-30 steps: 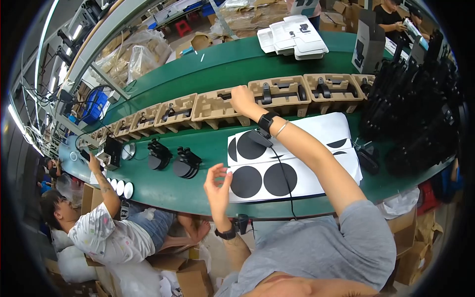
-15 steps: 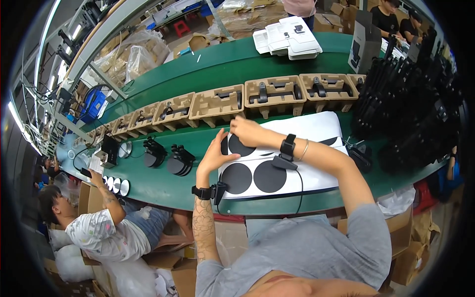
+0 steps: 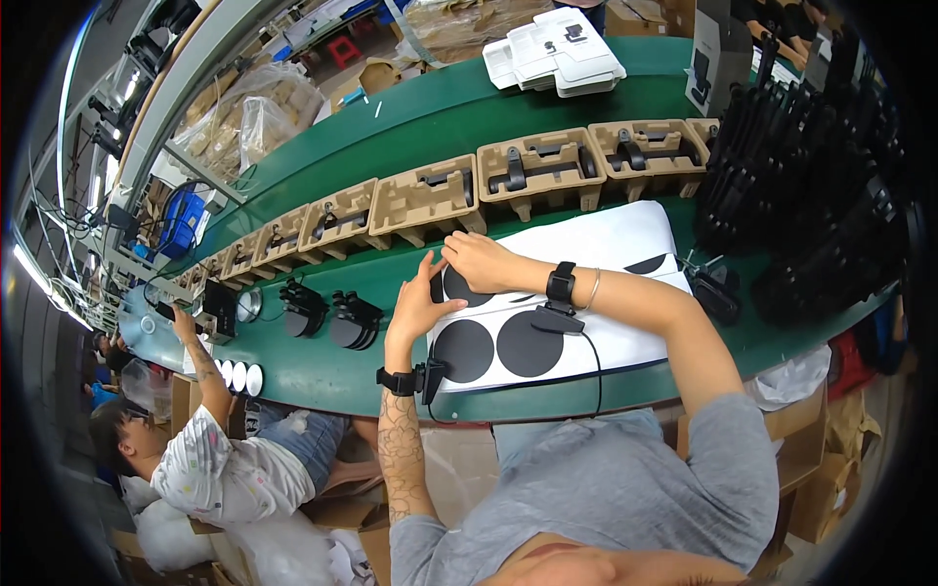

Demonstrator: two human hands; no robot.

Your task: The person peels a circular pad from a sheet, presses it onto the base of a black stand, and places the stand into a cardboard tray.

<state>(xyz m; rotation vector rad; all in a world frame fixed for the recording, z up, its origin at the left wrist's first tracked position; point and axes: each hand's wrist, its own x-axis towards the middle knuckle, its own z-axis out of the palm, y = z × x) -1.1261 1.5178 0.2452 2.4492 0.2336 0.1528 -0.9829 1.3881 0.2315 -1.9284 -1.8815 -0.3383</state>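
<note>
A white sheet [image 3: 608, 230] with large black discs [image 3: 531, 344] lies on the green bench in front of me. At its left side, my left hand [image 3: 415, 308] has its thumb and index finger curved around the edge of a dark round piece [image 3: 437, 285], mostly hidden by the hands. My right hand [image 3: 477, 262] reaches across from the right, its fingertips pinched together at the top of that piece, close to my left index finger. What the right fingertips grip is too small to make out. Both wrists wear black straps with small devices.
Brown moulded trays [image 3: 422, 200] with black parts stand in a row behind the sheet. Black stands [image 3: 354, 320] are left, a heap of black parts [image 3: 782, 195] right, and white printed cards [image 3: 555, 54] at the back. A co-worker [image 3: 230, 459] sits at the left.
My hands stay close together at the sheet's left edge, with the right fingertips shifted slightly toward the left index finger. The co-worker's arm has stretched forward, and the whole view has tilted a little.
</note>
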